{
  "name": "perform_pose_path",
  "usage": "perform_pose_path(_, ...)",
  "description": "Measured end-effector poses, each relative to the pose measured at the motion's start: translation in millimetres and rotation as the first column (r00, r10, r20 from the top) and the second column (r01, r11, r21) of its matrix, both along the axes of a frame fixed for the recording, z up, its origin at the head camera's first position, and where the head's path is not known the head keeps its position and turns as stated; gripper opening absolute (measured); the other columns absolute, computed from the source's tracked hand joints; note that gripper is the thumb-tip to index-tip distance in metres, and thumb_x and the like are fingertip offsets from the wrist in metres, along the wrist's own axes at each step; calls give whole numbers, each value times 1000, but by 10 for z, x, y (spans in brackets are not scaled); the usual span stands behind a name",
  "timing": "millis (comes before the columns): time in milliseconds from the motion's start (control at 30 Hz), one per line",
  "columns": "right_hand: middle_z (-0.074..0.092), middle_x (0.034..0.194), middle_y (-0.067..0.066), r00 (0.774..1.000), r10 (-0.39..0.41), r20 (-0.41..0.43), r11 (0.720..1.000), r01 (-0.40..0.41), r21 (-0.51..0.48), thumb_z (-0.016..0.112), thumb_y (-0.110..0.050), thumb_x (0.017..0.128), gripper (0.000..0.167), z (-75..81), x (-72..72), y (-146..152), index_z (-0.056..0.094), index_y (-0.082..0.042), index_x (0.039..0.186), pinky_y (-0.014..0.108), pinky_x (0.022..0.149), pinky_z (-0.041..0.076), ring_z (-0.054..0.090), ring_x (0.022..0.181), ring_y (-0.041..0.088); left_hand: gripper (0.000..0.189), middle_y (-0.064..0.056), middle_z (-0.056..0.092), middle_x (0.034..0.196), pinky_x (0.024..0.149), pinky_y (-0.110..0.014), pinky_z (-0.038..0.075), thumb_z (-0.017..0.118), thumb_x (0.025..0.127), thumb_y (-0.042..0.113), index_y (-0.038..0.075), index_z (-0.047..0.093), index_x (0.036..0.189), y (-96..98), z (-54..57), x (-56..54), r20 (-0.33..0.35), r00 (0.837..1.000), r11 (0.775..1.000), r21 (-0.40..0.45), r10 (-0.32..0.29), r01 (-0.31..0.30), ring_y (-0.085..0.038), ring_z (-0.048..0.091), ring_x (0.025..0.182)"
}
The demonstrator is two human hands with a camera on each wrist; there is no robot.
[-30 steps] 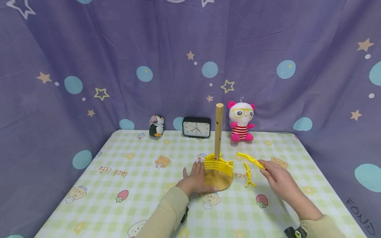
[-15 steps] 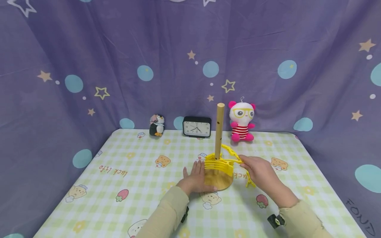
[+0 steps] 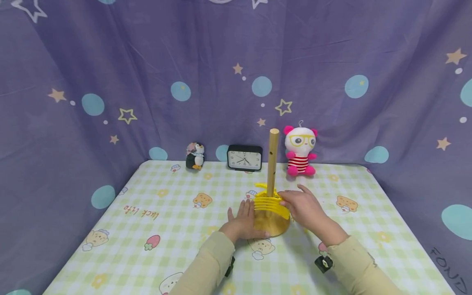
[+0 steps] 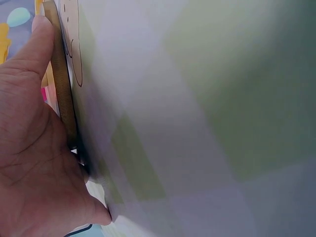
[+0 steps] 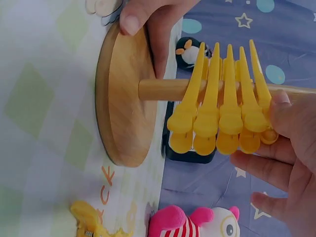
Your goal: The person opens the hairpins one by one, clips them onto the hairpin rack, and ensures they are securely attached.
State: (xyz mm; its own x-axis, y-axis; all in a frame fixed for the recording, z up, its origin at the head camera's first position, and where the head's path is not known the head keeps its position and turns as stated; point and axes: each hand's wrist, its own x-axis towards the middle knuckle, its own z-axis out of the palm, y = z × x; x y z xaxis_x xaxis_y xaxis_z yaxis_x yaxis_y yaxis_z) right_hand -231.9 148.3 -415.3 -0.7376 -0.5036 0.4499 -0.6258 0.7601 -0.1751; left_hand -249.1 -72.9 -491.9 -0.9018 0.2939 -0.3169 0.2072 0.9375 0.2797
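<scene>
A wooden stand has a round base [image 5: 128, 118] and an upright post [image 3: 272, 164]. Several yellow hair clips [image 5: 217, 103] are stacked along the lower post, their long tips pointing the same way. My right hand [image 3: 304, 207] pinches the handle end of the uppermost hair clip [image 5: 257, 76], which overlaps the post just above the others. My left hand [image 3: 241, 224] steadies the base from the left, fingers straight along its side and the thumb [image 5: 131, 23] on its top. Another yellow clip [image 5: 89, 219] lies on the cloth right of the stand, mostly hidden by my right hand in the head view.
At the back of the checked tablecloth [image 3: 177, 254] stand a penguin toy [image 3: 194, 156], a black alarm clock [image 3: 245, 158] and a pink-and-white panda plush [image 3: 300, 151]. A purple curtain [image 3: 206, 49] hangs behind the table.
My right hand has moved left with the yellow hair clip, from beside the stand to the post. The left hand has stayed at the base.
</scene>
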Motion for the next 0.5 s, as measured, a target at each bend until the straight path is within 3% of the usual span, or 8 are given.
perform_pose_path(267, 71, 111, 12, 990, 25, 141, 998, -17, -60, 69, -17, 92, 30, -1, 7, -41, 67, 0, 117, 47, 90, 51, 67, 101, 30, 123, -11, -9, 162, 111, -64, -7, 58, 74, 80, 7, 2, 157, 0, 20, -9, 15, 1000, 1000, -7, 1, -1, -25, -9, 149)
perform_pose_path(500, 72, 104, 8, 997, 22, 79, 997, -16, -74, 70, -11, 90, 24, -31, 26, -54, 68, -2, 113, 45, 84, 53, 68, 94, 26, 123, -11, -7, 163, 111, -64, -6, 59, 74, 79, 7, 4, 157, 0, 31, 14, 10, 1000, 1000, 3, 2, -2, -26, -7, 149)
